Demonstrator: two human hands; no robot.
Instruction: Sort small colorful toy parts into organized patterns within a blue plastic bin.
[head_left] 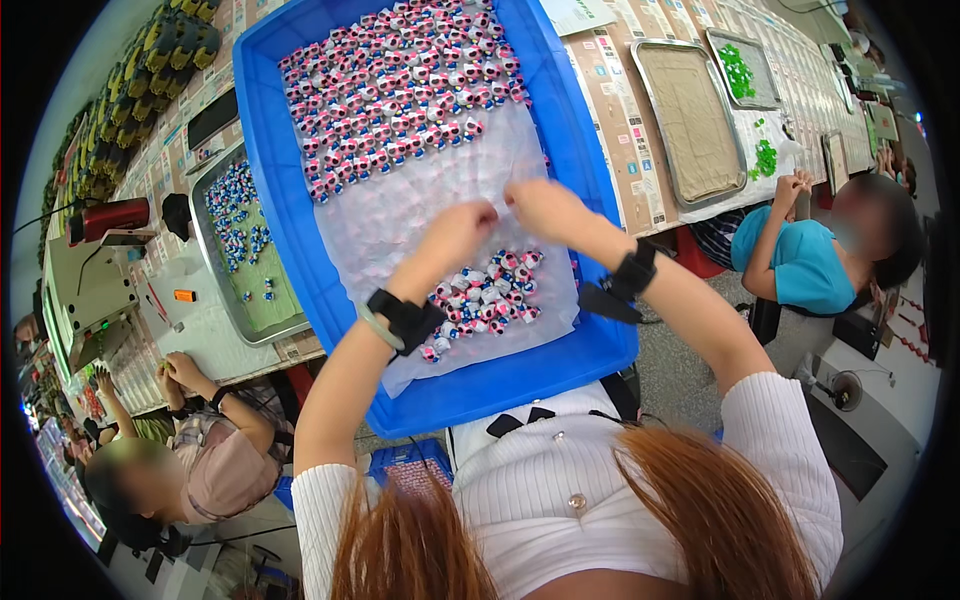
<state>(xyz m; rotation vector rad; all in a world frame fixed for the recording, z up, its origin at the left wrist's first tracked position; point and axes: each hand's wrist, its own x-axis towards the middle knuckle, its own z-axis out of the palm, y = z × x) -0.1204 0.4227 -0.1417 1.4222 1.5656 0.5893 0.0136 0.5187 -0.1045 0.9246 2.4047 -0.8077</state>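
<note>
A deep blue plastic tub [500, 380] lies before me, lined with translucent white sheet [390, 240]. Small pink, white and blue figurines [400, 90] stand in rows on its far part, and more show faintly beneath the sheet. A loose heap of the same figurines [490, 295] lies at the near right. My left hand [462, 228] is over the sheet between rows and heap, fingers curled in. Close to its right, my right hand [545, 208] is likewise curled and somewhat blurred. Whatever the fingertips hold is too small and smeared to make out.
Left of the tub, a metal tray [262, 325] holds small blue and white pieces. On the right stand a tray with a beige lining [690, 120] and one with green pieces [745, 75]. Co-workers sit at both sides, one in a turquoise shirt [800, 260].
</note>
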